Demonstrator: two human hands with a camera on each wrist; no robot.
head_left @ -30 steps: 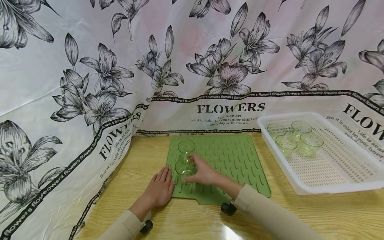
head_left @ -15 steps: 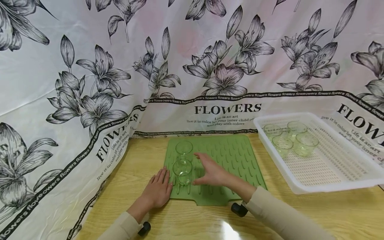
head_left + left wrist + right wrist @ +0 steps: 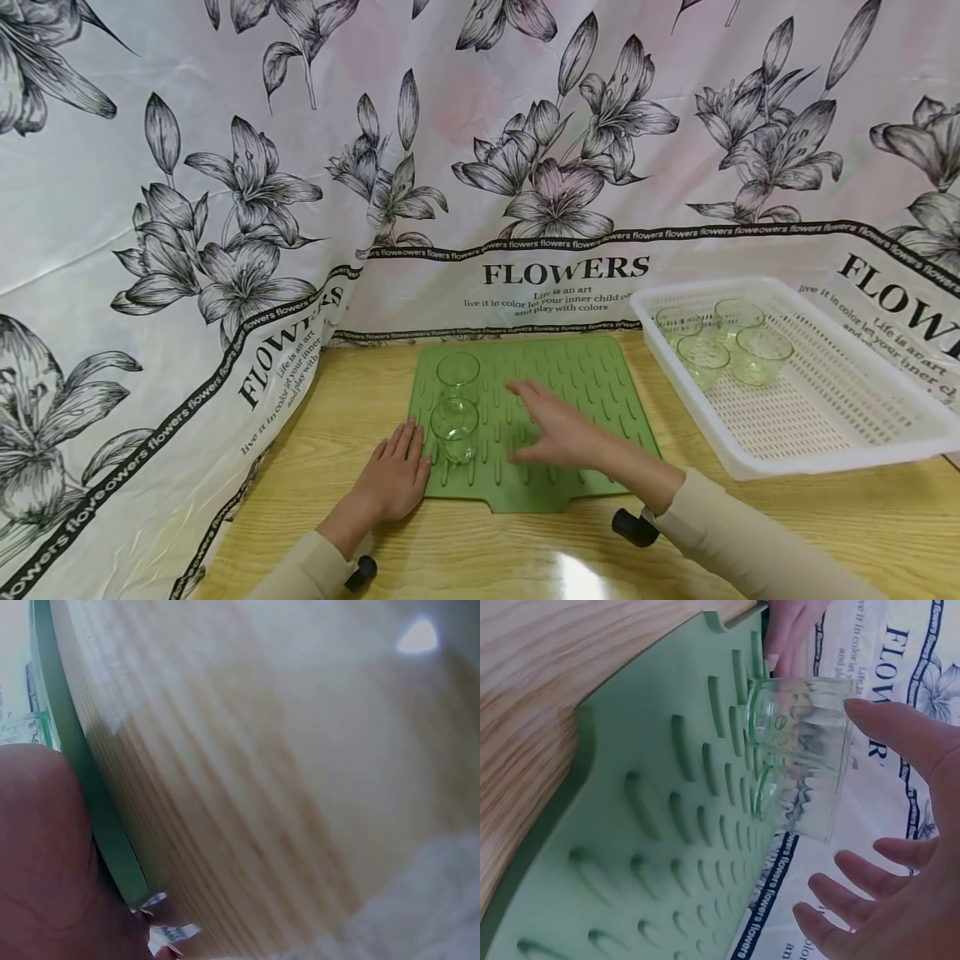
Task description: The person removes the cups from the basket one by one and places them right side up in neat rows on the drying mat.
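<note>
Two clear greenish drinking glasses stand upright on the left side of a ridged green drying mat, one behind the other: the near glass and the far glass. My right hand hovers over the mat to the right of them, thumb and fingers spread, holding nothing. In the right wrist view the near glass shows beyond the thumb. My left hand lies flat with its fingertips at the mat's left edge. The left wrist view shows part of that hand beside the mat edge.
A white perforated plastic basket stands to the right of the mat, with several similar glasses at its left end. A flower-printed cloth hangs behind and to the left of the wooden table.
My right hand has let go of the near glass and drawn away to the right, its fingers spreading. The glass stays standing on the mat. My left hand keeps its place.
</note>
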